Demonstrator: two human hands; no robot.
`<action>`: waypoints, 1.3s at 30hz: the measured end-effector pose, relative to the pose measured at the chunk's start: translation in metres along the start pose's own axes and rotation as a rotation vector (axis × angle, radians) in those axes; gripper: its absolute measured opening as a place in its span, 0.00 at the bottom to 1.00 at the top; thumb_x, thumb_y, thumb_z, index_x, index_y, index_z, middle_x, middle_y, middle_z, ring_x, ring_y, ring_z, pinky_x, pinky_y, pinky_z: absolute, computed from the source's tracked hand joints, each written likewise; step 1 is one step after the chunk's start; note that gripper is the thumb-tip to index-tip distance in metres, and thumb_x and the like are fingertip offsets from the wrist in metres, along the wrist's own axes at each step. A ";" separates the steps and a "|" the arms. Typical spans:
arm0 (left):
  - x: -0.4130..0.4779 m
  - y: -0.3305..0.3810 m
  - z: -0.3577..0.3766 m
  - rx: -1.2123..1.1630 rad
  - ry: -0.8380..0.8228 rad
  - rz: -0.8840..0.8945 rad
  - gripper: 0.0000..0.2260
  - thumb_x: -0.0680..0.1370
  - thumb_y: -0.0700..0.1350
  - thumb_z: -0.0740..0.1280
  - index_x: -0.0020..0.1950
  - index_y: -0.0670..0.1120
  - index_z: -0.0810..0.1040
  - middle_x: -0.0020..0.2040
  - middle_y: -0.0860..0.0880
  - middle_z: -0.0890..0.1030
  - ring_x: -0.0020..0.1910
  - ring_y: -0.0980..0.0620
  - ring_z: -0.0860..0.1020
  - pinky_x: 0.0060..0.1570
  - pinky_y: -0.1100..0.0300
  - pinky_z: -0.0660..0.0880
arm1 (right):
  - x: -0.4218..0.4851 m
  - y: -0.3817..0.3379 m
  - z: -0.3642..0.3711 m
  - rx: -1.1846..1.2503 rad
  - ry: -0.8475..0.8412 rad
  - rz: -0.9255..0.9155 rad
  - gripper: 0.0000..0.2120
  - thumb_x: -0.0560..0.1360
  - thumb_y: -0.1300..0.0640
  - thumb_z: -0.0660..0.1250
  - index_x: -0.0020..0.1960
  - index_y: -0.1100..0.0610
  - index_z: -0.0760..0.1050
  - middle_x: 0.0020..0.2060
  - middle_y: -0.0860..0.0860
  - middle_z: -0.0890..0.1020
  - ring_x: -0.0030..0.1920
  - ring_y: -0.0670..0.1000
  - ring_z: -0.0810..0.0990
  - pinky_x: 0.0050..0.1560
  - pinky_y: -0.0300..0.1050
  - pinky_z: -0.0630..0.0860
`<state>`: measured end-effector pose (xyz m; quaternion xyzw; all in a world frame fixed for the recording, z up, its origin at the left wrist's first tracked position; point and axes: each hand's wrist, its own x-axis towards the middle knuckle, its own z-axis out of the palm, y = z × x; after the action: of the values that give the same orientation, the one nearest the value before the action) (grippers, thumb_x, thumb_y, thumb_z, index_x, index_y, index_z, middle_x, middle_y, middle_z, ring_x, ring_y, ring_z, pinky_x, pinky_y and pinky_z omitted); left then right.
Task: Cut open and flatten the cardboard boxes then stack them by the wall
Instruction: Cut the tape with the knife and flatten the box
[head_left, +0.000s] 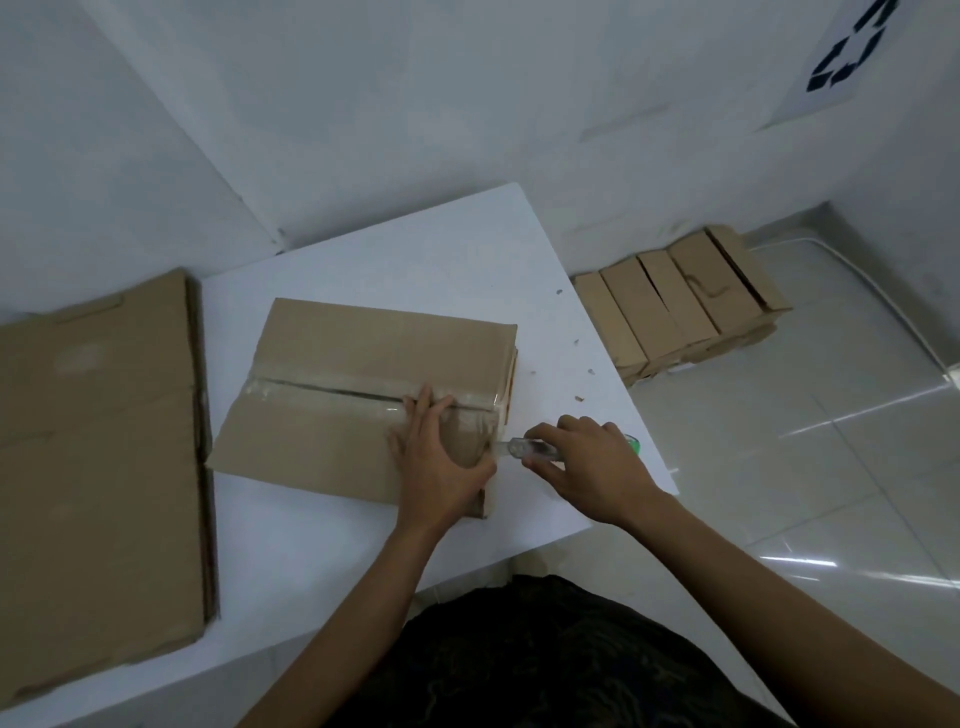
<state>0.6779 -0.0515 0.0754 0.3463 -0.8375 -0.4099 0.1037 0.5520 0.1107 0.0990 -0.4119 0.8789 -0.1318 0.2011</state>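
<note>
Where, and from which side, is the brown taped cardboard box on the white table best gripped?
Take the brown taped cardboard box by its near and far edges, coming from above: it lies low and wide, and its flaps would probably give at the middle seam.

White table (311, 545) with taped cardboard box (337, 358), small scraps (575, 342)
</note>
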 end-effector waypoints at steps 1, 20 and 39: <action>0.000 0.000 0.000 0.002 0.000 0.001 0.34 0.67 0.54 0.71 0.72 0.54 0.67 0.81 0.56 0.54 0.80 0.58 0.45 0.77 0.45 0.36 | 0.002 -0.001 -0.001 -0.011 0.005 -0.006 0.17 0.81 0.38 0.58 0.65 0.44 0.74 0.52 0.46 0.80 0.51 0.49 0.77 0.58 0.51 0.72; -0.003 0.001 -0.001 0.170 -0.055 0.066 0.37 0.66 0.55 0.67 0.75 0.56 0.62 0.81 0.58 0.46 0.79 0.56 0.37 0.74 0.45 0.32 | 0.018 -0.001 0.004 -0.047 0.131 0.098 0.20 0.81 0.37 0.55 0.65 0.45 0.75 0.50 0.49 0.81 0.49 0.53 0.80 0.52 0.49 0.73; 0.046 0.014 0.009 0.365 -0.100 0.093 0.36 0.74 0.58 0.70 0.76 0.48 0.59 0.81 0.50 0.48 0.80 0.45 0.40 0.75 0.34 0.41 | 0.066 -0.036 -0.016 1.349 0.050 0.647 0.11 0.76 0.50 0.73 0.47 0.59 0.78 0.43 0.58 0.82 0.27 0.48 0.73 0.40 0.48 0.79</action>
<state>0.6334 -0.0706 0.0756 0.2996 -0.9171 -0.2626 0.0162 0.5308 0.0379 0.1109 0.0829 0.6890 -0.5856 0.4189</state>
